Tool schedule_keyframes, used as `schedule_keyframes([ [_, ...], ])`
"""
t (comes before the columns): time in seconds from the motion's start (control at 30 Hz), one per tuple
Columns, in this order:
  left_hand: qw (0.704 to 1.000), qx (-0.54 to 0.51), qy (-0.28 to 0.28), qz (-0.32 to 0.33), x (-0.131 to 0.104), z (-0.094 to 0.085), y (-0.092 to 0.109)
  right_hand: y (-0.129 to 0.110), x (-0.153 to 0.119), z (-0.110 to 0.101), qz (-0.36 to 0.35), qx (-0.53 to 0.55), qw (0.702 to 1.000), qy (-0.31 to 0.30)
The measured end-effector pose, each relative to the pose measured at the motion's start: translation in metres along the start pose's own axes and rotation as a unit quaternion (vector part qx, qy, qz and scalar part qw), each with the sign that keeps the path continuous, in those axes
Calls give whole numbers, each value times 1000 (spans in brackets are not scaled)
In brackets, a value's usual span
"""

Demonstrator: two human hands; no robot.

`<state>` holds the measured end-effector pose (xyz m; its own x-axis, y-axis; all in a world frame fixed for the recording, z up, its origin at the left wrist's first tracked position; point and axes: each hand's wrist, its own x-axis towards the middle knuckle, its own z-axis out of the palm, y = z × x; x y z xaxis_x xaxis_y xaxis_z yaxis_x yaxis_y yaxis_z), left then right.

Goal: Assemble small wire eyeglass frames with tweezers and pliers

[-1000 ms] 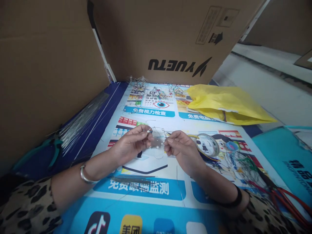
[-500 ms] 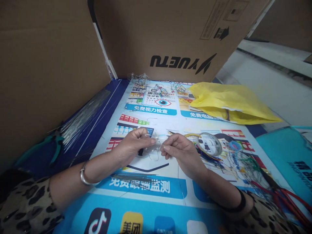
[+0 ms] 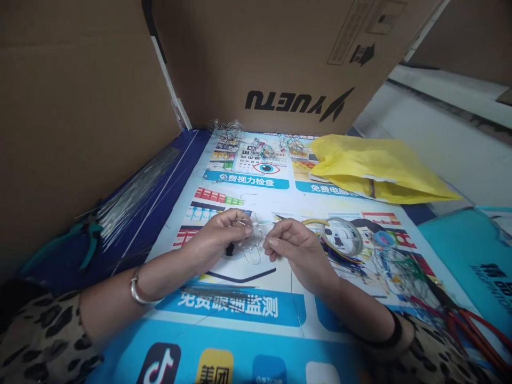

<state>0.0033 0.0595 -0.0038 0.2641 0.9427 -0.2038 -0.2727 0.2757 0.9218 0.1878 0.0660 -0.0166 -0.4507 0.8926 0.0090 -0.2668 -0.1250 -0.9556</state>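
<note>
Between my two hands is a small piece of looped thin wire (image 3: 255,240), with what look like clear beads on it. My left hand (image 3: 226,233) pinches its left side between thumb and forefinger. Close by on the right, my right hand (image 3: 294,248) has thumb and fingertips pressed together, gripping a wire end that leads to the loops. One thin strand hangs below the right hand. Several dark straight wires (image 3: 220,290) lie on the printed sheet (image 3: 276,208) under my hands.
Teal-handled pliers (image 3: 86,240) and a bundle of straight wires (image 3: 136,186) lie at left. Tangled wires sit at the back by the cardboard box (image 3: 280,58). At right are a yellow bag (image 3: 372,165), a tape roll (image 3: 348,237), tangled threads (image 3: 400,272) and red-handled scissors (image 3: 472,325).
My left thumb and fingers have shifted slightly on the looped wire, and more of its loops show. The right hand keeps its pinch in nearly the same place.
</note>
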Motion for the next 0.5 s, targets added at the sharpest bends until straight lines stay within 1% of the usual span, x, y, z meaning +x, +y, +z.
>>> schedule_keyframes([
  [0.1,1000,7,2,3,0,0,1,0,0,0,12,8,1000,7],
  [0.3,999,-3,-31,-2,-1,-3,0,0,1,-1,36,7,999,29],
  [0.5,998,-14,-68,-1,0,-5,-1,-2,1,-1,36,17,999,29],
])
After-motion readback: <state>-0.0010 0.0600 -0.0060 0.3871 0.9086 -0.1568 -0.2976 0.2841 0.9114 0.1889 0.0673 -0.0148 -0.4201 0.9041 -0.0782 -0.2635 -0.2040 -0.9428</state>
